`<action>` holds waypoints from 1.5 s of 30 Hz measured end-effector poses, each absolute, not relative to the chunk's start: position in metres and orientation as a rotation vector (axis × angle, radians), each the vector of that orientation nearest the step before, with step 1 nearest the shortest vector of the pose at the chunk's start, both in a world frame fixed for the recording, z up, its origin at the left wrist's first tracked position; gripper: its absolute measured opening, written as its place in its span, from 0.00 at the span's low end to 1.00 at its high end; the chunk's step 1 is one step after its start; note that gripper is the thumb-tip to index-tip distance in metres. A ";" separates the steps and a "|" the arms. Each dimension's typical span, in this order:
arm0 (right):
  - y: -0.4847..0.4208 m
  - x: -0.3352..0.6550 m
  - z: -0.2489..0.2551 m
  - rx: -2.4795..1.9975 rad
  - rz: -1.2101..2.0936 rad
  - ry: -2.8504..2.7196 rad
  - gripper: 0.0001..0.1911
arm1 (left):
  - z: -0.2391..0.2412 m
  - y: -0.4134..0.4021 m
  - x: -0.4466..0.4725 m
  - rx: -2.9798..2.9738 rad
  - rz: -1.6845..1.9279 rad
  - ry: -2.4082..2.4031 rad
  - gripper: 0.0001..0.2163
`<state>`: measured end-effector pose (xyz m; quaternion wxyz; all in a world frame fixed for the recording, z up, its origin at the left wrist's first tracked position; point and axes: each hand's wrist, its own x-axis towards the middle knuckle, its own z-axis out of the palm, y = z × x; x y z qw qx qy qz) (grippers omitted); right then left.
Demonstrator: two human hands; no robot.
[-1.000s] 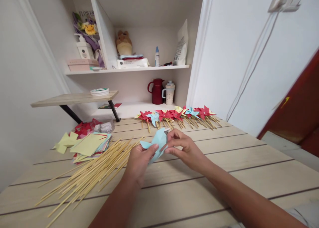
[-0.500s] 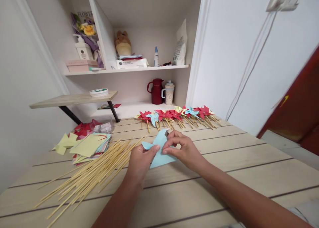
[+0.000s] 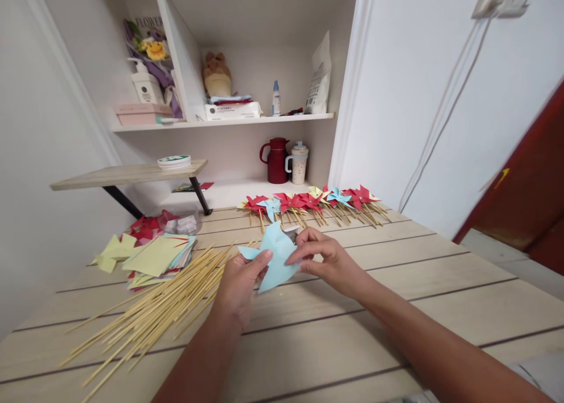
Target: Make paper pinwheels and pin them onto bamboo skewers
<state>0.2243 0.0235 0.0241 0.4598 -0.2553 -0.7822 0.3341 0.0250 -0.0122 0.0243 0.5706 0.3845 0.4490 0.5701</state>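
A light-blue paper pinwheel (image 3: 278, 255) with cut, partly folded blades is held up over the table. My left hand (image 3: 241, 279) is closed on its left side, the thumb pressing on the paper. At its right edge, the thumb and fingers of my right hand (image 3: 324, 259) pinch together against the paper. A small grey-white object (image 3: 291, 232) shows behind the paper, by my right hand's curled fingers; I cannot make out what it is. Left of my hands lies a spread of thin wooden sticks (image 3: 176, 309).
Finished pinwheels on sticks (image 3: 308, 203) line the table's back edge. At the left are stacked coloured paper squares (image 3: 154, 256), a yellow folded paper (image 3: 110, 253), red paper pieces (image 3: 147, 229) and a clear container (image 3: 187, 224). A small raised shelf (image 3: 127, 177) stands behind them.
The blue pinwheel and my left hand have shifted a little left, and the paper has turned. My right hand stays at its right edge. More of the grey-white object shows now.
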 end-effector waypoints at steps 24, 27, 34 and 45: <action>0.015 0.215 0.026 -0.862 0.474 -1.976 0.08 | 0.032 -0.018 0.040 1.135 1.322 1.336 0.08; 0.015 0.214 0.026 -0.909 0.418 -2.000 0.08 | 0.031 -0.018 0.041 1.209 1.319 1.358 0.07; 0.015 0.212 0.027 -0.986 0.396 -1.998 0.08 | 0.033 -0.018 0.043 1.290 1.302 1.401 0.08; 0.015 0.211 0.024 -0.984 0.427 -1.952 0.10 | 0.033 -0.016 0.043 1.374 1.304 1.430 0.09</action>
